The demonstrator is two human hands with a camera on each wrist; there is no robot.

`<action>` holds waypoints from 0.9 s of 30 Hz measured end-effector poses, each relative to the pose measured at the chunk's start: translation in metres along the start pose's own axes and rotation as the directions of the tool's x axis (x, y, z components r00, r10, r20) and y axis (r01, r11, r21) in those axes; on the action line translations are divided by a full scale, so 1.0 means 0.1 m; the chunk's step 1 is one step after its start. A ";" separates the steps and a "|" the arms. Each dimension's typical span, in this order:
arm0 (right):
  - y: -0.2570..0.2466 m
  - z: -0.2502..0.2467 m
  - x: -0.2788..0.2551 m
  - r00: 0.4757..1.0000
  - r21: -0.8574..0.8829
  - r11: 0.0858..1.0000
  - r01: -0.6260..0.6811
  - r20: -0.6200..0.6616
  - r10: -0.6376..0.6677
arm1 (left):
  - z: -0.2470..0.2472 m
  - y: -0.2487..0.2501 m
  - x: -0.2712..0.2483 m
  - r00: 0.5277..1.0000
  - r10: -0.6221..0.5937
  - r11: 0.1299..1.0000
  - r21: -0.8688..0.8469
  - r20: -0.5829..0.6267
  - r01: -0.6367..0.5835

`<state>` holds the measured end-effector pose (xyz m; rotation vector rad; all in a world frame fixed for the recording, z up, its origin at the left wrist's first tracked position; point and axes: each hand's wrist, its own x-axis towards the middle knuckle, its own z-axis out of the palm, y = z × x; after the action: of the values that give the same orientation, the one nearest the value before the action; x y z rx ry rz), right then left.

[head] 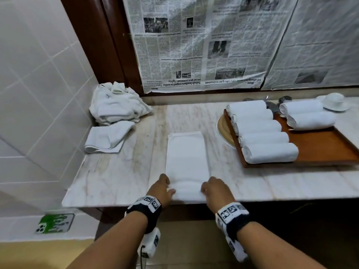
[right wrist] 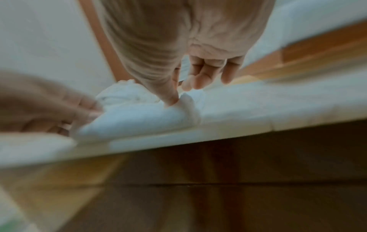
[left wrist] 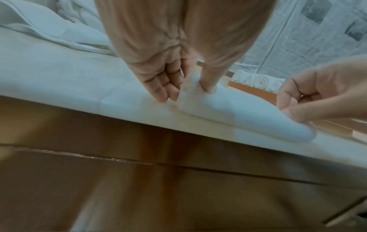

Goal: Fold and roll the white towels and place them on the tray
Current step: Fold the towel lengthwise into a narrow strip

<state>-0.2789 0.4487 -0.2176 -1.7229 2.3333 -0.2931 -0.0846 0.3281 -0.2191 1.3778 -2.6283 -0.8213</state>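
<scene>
Your left hand (head: 162,188) and right hand (head: 212,189) sit at the near edge of the counter (head: 120,171), one at each end of the roll just begun in the folded towel (head: 187,158). Each pinches its end of the rolled lip: in the left wrist view the thumb presses on top while the fingers (left wrist: 168,91) curl at the end face; the right wrist view shows the thumb dug in the same way, the other fingers (right wrist: 200,78) loosely bent above the cloth. The towel's long axis runs straight away from you, so the roll lies crosswise between your hands and, as I judge it, must travel forward along the strip. Neither hand is nearer; they are level.

Farther right, the wooden tray (head: 318,148) holds seven rolled towels (head: 268,152), with bare wood at its near right. At the far left, the unfolded pile (head: 116,105) waits against the wall.

How tight the roll's core is stays hidden under your thumbs, and both wrist views are blurred.
</scene>
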 end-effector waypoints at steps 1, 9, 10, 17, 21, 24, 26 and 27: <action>0.03 0.04 -0.05 0.998 -0.004 0.998 0.056 -0.015 -0.056 | 0.03 0.01 0.02 1.000 0.024 0.998 0.063 0.013 -0.025; 0.35 0.07 -0.23 0.979 0.119 0.972 0.202 -0.004 -0.203 | 0.18 -0.11 -0.12 0.948 0.309 0.890 0.327 0.078 -0.317; 0.37 0.05 -0.19 0.983 0.166 0.970 0.180 0.008 -0.184 | 0.18 -0.14 -0.14 0.945 0.321 0.893 0.310 0.066 -0.326; 0.36 -0.14 0.06 0.988 0.233 0.971 0.041 0.135 -0.075 | 0.09 -0.18 -0.07 0.982 0.185 0.983 0.013 -0.035 -0.185; 0.17 -0.06 0.11 0.983 0.150 0.975 -0.163 0.114 0.146 | 0.05 -0.05 0.00 0.994 -0.099 0.985 -0.145 -0.054 0.090; 0.05 -0.03 0.12 0.983 0.126 0.980 -0.156 -0.076 0.166 | 0.07 0.03 0.10 0.956 -0.293 0.938 -0.199 -0.011 0.285; 0.04 0.03 0.10 0.994 0.042 0.997 0.070 -0.091 -0.066 | 0.05 0.06 0.19 0.918 -0.395 0.897 -0.205 0.029 0.392; 0.07 0.07 0.07 0.984 0.013 0.985 0.172 -0.044 -0.171 | 0.03 0.05 0.23 0.899 -0.433 0.879 -0.192 0.058 0.436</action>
<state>-0.2851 0.4438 -0.2271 -1.9314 2.2077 -0.3815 -0.1034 0.3138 -0.2236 1.9349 -2.1856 -1.1061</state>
